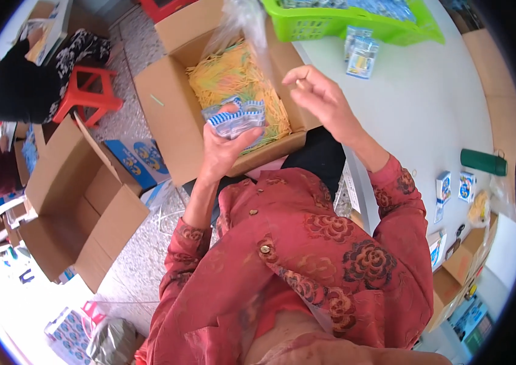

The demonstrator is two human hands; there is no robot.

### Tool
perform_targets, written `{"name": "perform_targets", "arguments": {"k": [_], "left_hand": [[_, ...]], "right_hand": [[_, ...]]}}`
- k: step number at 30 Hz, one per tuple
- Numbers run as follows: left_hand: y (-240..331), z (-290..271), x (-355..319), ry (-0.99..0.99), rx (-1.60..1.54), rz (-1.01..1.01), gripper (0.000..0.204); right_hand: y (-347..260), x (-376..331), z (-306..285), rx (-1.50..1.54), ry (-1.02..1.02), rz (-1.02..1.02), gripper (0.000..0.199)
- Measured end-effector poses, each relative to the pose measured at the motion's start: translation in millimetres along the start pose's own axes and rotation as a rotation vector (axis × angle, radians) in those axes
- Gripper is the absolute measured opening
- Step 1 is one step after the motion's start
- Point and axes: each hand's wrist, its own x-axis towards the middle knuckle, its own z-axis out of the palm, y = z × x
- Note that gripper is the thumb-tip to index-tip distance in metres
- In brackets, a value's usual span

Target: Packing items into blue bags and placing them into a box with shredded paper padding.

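My left hand point(227, 149) is closed around a few clear plastic packets point(238, 120) with blue-and-white striped edges. It holds them over an open cardboard box point(173, 125) in front of me. Inside the box lies a heap of thin yellow, orange and green strands point(221, 73), partly hidden by the packets. My right hand point(325, 103) is raised above the box's right edge, beside the white table. Its fingers are bent and apart, and I see nothing held between them. Small filled packets point(362, 58) lie on the table beyond it.
A green plastic basket point(297, 27) full of blue packets stands at the table's far side. On the white table point(404, 115) are a dark green cylinder point(483, 162) and small boxes. An open carton point(81, 213) and a red stool point(90, 94) with a seated person are at left.
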Motion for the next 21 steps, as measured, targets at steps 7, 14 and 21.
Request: {"name": "perform_targets", "arguments": {"k": [7,14,21], "left_hand": [[0,-12,-11,0.077,-0.003,0.04,0.033],[3,-17,-11,0.067,-0.005,0.072,0.029],[0,-32,-21,0.067,0.156,0.045,0.029]], "right_hand": [[-1,9,41,-0.159,-0.198,-0.077,0.023],[-11,15,54,-0.207,-0.165,-0.152,0.017],[0,16,61,-0.367,-0.066,-0.361,0.017]]}}
